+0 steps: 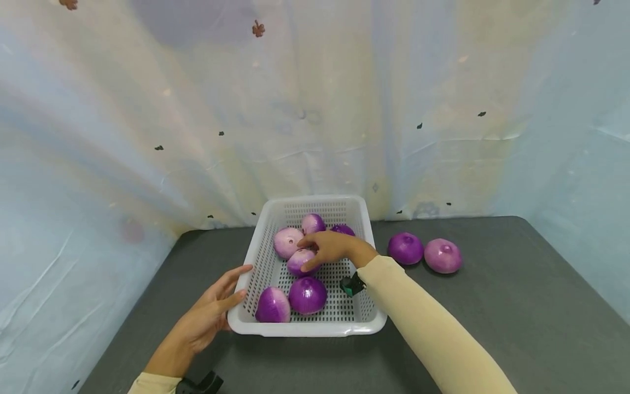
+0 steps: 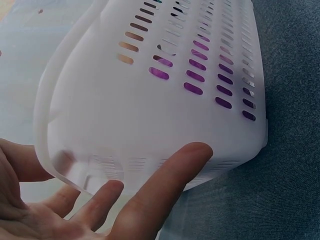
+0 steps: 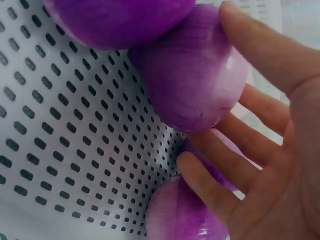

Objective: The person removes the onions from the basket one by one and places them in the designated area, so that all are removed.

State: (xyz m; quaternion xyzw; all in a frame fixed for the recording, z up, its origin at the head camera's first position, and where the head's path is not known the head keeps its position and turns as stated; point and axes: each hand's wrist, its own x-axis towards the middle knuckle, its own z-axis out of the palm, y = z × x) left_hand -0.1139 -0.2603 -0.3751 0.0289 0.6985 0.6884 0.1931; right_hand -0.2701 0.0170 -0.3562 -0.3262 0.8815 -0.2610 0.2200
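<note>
Head view: we have a white rectangular perforated plastic basket (image 1: 312, 329) on a dark grey table (image 1: 517, 306), with both hands at it. Right hand (image 1: 331, 245) is down inside, thumb and fingers about a glossy purple-and-white round onion (image 1: 296, 266) near mid-basket; right wrist view gives us thumb on one side, fingers on the other, so we call it held. Spread is about one onion wide.

Left hand (image 1: 208, 314) is outside the basket at its left wall. Fingers are extended, thumb apart, fingertips at the rim; left wrist view shows us the thumb lying along the outer side. We can't tell how hard it presses.

Around the held onion: a pale pink round onion (image 1: 285, 241) just beyond it, left of the right fingertips; a small pink-purple onion (image 1: 313, 222) farther back; a dark purple onion (image 1: 343, 229) partly hidden behind the right hand. Nearer us: a deep purple round onion (image 1: 308, 296) and a two-tone purple-and-pink onion (image 1: 273, 305), side by side.

Outside, right of the basket: a vivid purple onion (image 1: 406, 249) and a pinkish-purple onion (image 1: 443, 256), close together on the table.
</note>
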